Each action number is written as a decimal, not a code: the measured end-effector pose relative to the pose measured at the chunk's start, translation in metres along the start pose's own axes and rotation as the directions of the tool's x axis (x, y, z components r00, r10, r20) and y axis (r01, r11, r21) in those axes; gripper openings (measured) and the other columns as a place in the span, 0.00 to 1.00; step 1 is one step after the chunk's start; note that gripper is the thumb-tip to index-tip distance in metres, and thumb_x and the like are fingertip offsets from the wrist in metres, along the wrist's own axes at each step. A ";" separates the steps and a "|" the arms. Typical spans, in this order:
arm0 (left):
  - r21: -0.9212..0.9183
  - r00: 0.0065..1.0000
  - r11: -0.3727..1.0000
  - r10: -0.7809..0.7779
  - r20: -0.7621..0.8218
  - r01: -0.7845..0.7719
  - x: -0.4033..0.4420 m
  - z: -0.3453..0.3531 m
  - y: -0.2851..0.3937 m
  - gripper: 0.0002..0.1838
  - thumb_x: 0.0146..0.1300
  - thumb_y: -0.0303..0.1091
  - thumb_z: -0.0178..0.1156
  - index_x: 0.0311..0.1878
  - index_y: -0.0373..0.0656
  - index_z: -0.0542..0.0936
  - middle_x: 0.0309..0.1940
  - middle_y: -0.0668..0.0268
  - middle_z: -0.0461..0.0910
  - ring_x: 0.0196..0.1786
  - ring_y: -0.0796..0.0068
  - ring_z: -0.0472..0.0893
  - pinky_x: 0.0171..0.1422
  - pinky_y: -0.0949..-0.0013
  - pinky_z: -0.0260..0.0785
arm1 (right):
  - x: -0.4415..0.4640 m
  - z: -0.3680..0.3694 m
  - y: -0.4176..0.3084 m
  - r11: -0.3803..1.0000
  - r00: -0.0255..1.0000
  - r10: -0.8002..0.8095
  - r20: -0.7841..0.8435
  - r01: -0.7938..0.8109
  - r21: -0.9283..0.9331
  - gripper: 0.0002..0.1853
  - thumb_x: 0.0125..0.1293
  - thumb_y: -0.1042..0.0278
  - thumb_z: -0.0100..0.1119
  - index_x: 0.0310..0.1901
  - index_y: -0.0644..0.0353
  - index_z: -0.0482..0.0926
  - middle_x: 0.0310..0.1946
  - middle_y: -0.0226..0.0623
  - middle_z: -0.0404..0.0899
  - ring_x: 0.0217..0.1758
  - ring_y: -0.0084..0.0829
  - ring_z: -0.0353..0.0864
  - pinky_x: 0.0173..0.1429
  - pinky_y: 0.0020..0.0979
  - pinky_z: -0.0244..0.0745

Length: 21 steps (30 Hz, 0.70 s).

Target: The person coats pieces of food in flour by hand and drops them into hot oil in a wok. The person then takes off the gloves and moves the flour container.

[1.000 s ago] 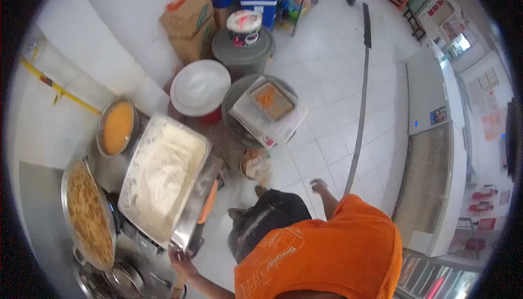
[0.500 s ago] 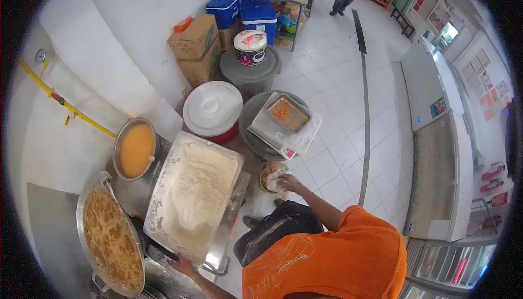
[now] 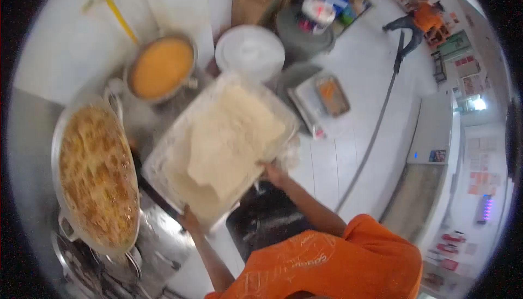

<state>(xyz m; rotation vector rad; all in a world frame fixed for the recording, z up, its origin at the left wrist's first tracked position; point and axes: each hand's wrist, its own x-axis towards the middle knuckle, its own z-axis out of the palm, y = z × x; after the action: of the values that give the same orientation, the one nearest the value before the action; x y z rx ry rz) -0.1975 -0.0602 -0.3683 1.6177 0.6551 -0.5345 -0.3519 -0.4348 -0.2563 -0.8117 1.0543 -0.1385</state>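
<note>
A large rectangular tray (image 3: 163,157) holds a heap of pale flour-like powder (image 3: 234,141). My left hand (image 3: 190,221) is closed on the tray's near left corner, at the end of a dark bar running along that side. My right hand (image 3: 274,174) grips the tray's right edge, its fingertips over the rim by the powder. Both hands are slightly blurred. Left of the tray, a wide pan (image 3: 98,176) is full of bubbling golden-brown food in oil.
Behind the pan stands a metal pot of orange liquid (image 3: 163,69). Beyond the tray are a white-lidded tub (image 3: 250,52) and a small metal tray of orange bits (image 3: 332,96). A person in orange (image 3: 422,23) is far off. A long freezer (image 3: 430,130) lines the right side.
My right hand has left the small container with crumpled wrapping beside the tray and come to the tray's right edge. My left hand stays at its corner. The view has turned and drawn nearer.
</note>
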 end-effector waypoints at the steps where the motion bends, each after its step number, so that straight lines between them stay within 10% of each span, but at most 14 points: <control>1: 0.035 0.999 0.999 0.032 -0.031 -0.031 -0.014 0.005 0.011 0.26 0.56 0.33 0.59 0.53 0.24 0.65 0.50 0.48 0.70 0.45 0.64 0.73 0.49 0.65 0.68 | 0.017 -0.008 0.018 0.999 1.000 -0.028 0.015 0.027 0.019 0.31 0.55 0.66 0.58 0.58 0.67 0.57 0.49 0.47 0.70 0.47 0.43 0.75 0.46 0.41 0.77; 6: 0.350 0.953 0.887 0.294 0.072 -0.300 -0.040 0.021 0.033 0.25 0.56 0.30 0.56 0.54 0.23 0.65 0.52 0.50 0.70 0.49 0.63 0.72 0.53 0.65 0.65 | 0.034 -0.021 0.033 0.993 0.987 -0.036 0.156 0.054 -0.109 0.23 0.58 0.66 0.52 0.53 0.69 0.64 0.48 0.48 0.72 0.47 0.43 0.76 0.50 0.41 0.76; 11: 0.163 0.996 0.985 0.064 -0.069 -0.052 -0.042 0.046 0.069 0.29 0.52 0.32 0.59 0.54 0.24 0.64 0.53 0.51 0.69 0.52 0.60 0.70 0.59 0.62 0.59 | 0.057 -0.052 0.048 0.793 0.856 -0.289 0.429 0.466 -0.393 0.19 0.58 0.65 0.51 0.52 0.60 0.67 0.50 0.40 0.70 0.51 0.38 0.73 0.51 0.39 0.75; 13: 0.086 0.995 0.991 0.100 -0.008 -0.099 -0.087 0.059 0.105 0.33 0.47 0.31 0.60 0.56 0.26 0.62 0.55 0.52 0.67 0.53 0.61 0.69 0.60 0.62 0.58 | 0.059 -0.037 0.045 0.992 0.961 -0.013 0.276 0.046 -0.115 0.18 0.58 0.64 0.52 0.51 0.57 0.68 0.49 0.38 0.70 0.51 0.37 0.72 0.51 0.41 0.75; 21: 0.010 0.970 0.974 0.225 0.094 -0.227 -0.091 0.040 0.061 0.34 0.47 0.25 0.55 0.61 0.33 0.59 0.58 0.54 0.63 0.56 0.62 0.66 0.60 0.63 0.58 | 0.056 -0.033 0.037 0.997 0.928 -0.072 0.364 0.070 0.018 0.18 0.57 0.63 0.52 0.48 0.59 0.68 0.44 0.37 0.70 0.46 0.37 0.73 0.48 0.44 0.74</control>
<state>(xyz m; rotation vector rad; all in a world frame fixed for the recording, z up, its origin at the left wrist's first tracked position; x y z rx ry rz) -0.2218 -0.1154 -0.2681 1.6516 0.3908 -0.4465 -0.3601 -0.4523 -0.3286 -0.8343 0.6728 -0.0476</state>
